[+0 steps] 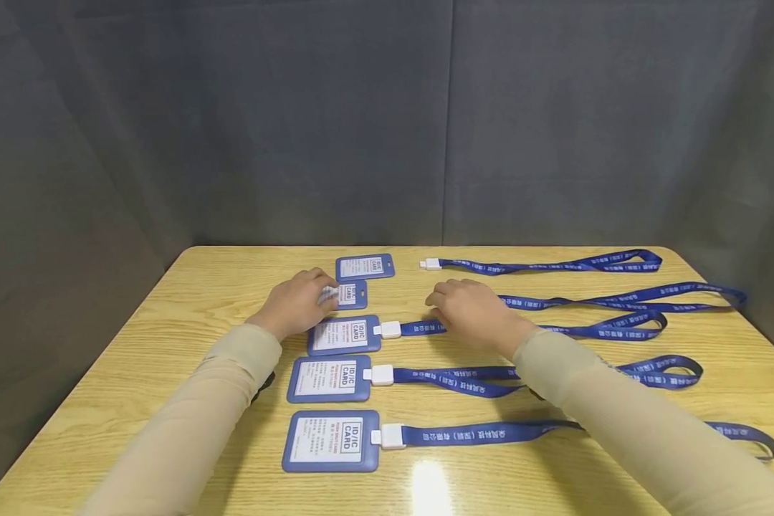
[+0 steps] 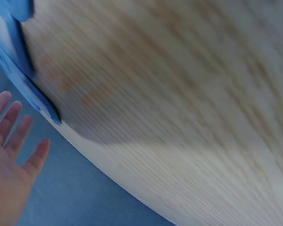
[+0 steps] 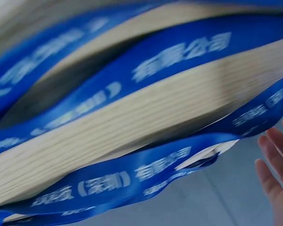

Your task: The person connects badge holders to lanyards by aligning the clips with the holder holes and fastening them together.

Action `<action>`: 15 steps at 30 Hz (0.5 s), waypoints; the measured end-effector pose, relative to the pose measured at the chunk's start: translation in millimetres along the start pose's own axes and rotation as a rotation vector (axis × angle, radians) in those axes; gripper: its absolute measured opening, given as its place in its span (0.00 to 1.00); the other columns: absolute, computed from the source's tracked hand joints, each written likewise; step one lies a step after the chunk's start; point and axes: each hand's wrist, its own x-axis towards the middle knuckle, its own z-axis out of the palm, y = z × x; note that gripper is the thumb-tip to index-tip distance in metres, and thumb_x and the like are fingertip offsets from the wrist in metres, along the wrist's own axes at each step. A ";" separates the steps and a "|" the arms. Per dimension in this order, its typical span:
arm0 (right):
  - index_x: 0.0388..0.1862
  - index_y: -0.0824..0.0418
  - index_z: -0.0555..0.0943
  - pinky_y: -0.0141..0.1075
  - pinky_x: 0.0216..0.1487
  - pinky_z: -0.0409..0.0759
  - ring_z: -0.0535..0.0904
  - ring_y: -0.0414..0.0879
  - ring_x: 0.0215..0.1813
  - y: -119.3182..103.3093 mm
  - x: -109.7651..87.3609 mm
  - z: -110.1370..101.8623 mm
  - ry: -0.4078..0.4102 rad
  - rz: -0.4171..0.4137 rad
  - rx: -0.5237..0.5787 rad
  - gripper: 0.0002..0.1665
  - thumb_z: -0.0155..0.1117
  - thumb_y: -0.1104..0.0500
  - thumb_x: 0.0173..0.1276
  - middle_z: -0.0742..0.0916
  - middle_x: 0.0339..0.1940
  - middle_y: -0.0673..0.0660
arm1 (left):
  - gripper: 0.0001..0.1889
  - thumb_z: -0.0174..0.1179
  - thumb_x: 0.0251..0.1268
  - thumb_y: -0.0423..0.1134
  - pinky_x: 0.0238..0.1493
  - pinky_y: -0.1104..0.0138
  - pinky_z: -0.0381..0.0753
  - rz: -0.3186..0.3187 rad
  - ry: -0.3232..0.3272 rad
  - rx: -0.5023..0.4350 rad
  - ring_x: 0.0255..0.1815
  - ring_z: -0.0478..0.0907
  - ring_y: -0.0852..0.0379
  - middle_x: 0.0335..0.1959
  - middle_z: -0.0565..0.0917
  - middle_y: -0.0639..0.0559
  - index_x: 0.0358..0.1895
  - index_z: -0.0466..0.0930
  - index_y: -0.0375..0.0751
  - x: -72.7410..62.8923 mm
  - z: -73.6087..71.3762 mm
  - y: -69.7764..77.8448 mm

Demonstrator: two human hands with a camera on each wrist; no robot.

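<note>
Five blue ID card holders sit in a column down the left-middle of the wooden surface (image 1: 168, 322), each one lying flat with its label up. The left hand (image 1: 297, 304) rests on the second holder from the far end (image 1: 351, 294), fingers laid over its left part; from the head view I can't tell whether the grip is pinching it or just pressing flat. In the left wrist view the fingers (image 2: 12, 136) look spread and straight, but that shot is blurry.

The right hand (image 1: 471, 308) lies knuckles-up over the clip end of the second lanyard (image 1: 651, 294), just right of that holder. Its grip is hidden under the hand, so no idea if it's pinching the strap. The right wrist view only shows fingertips (image 3: 273, 160) beside blurred blue strap.

The far holder (image 1: 364, 266) has no strap on it; the far lanyard (image 1: 555, 264) lies apart to its right with a white clip. The three near holders (image 1: 330, 378) already have lanyards clipped on, trailing off right.
</note>
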 end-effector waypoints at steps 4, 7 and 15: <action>0.48 0.64 0.85 0.45 0.55 0.81 0.84 0.52 0.48 15.3 -2.1 2.6 0.032 0.007 -0.013 0.10 0.63 0.62 0.70 0.87 0.43 0.57 | 0.27 0.55 0.73 0.51 0.68 0.47 0.67 -0.016 -0.013 0.027 0.69 0.67 0.42 0.68 0.70 0.43 0.69 0.71 0.41 2.7 3.3 -2.9; 0.46 0.65 0.85 0.46 0.53 0.82 0.84 0.54 0.47 28.6 -4.4 5.1 0.056 0.013 -0.030 0.10 0.63 0.65 0.69 0.87 0.42 0.58 | 0.30 0.54 0.73 0.52 0.70 0.46 0.62 -0.042 -0.037 0.026 0.72 0.63 0.41 0.72 0.67 0.41 0.73 0.67 0.41 3.7 5.3 -1.6; 0.48 0.67 0.84 0.51 0.56 0.80 0.84 0.57 0.49 55.7 -12.0 4.1 0.013 0.130 -0.024 0.13 0.66 0.59 0.70 0.87 0.45 0.60 | 0.34 0.50 0.74 0.54 0.74 0.45 0.55 -0.130 -0.097 -0.079 0.76 0.55 0.39 0.76 0.60 0.39 0.76 0.59 0.40 4.9 8.1 3.5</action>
